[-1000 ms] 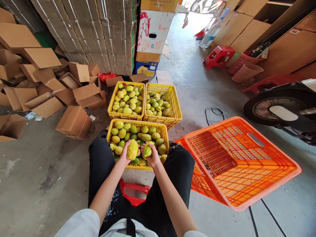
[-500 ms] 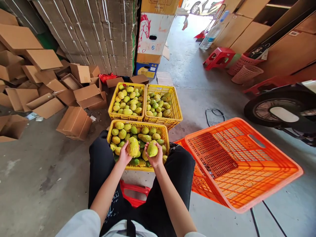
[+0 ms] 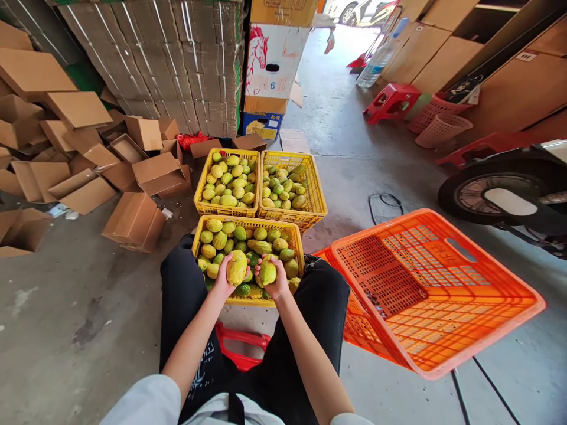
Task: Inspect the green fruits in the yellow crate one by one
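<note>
Grey concrete floor [image 3: 88,354] surrounds the near yellow crate [image 3: 254,302]. Left of that crate lie jumbled cardboard boxes [image 3: 133,221]; well to its right stands a wheel [image 3: 478,189]. Behind it, the left rear crate [image 3: 225,209] and right rear crate [image 3: 315,183] hold fruit; it holds more; right of it is an orange crate [image 3: 378,228]. Over it, the left hand [image 3: 222,277] grips a yellow fruit [image 3: 237,268], the right hand [image 3: 279,280] a greener fruit [image 3: 267,273].

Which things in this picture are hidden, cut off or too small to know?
- Head view, left hand: palm hidden by yellow fruit.
- Head view, right hand: palm hidden by greener fruit.
- Head view, front yellow crate: floor covered by piled fruit.
- Head view, nearer motorbike: partly cut off by the right edge.
</note>
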{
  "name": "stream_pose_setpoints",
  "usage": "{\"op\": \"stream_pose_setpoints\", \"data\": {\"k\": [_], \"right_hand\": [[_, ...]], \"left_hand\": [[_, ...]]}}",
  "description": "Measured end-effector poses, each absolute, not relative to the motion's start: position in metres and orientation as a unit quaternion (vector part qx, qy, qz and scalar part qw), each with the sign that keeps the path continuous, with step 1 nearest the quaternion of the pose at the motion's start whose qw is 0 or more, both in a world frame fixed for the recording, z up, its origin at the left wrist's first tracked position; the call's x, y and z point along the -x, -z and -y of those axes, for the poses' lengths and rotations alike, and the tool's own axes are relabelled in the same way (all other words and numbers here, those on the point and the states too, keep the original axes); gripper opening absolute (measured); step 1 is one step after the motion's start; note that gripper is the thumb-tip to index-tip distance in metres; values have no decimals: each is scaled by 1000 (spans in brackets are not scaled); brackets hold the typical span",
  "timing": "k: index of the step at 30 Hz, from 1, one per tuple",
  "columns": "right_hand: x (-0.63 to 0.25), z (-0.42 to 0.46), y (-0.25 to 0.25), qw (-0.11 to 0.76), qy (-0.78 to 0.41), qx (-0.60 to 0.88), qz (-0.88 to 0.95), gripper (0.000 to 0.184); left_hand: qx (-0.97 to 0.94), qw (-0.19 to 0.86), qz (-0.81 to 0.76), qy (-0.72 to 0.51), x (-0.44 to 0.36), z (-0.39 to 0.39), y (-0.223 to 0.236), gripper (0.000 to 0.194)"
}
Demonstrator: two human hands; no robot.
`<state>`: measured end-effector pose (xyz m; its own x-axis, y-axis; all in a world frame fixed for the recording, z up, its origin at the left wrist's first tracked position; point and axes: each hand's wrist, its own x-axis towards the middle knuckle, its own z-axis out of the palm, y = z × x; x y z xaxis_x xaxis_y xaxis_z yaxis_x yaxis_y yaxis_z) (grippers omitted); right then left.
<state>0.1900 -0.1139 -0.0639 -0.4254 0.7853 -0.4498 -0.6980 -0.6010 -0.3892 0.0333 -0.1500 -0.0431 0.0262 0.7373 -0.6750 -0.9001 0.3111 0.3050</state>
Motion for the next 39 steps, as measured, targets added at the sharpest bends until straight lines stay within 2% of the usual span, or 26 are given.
{"op": "stream_pose_setpoints", "data": {"k": [4,8,12,17,23,29,34,39], "right_hand": [[-190,114,58,454,-838,298,54,25],[-190,114,53,473,-836,272,48,28],[-191,113,52,496,-819,284,47,32],[-192,113,56,496,-820,282,39,29],[-190,115,63,449,-840,301,35,25],[-188,114,61,461,-827,319,42,25],[-191,112,58,445,-836,320,34,28],[-190,110,61,459,-832,309,37,23]], "left_hand": [[130,700,-378,-592,-32,149,41,39],[154,676,-357,-625,-33,147,38,28],[141,674,-345,-638,-33,146,37,31],[129,671,-347,-642,-31,149,38,34],[94,698,-360,-611,-32,152,37,29],[64,696,-368,-614,-29,151,43,27],[102,689,-381,-608,-28,147,39,49],[124,690,-368,-610,-30,144,40,36]]}}
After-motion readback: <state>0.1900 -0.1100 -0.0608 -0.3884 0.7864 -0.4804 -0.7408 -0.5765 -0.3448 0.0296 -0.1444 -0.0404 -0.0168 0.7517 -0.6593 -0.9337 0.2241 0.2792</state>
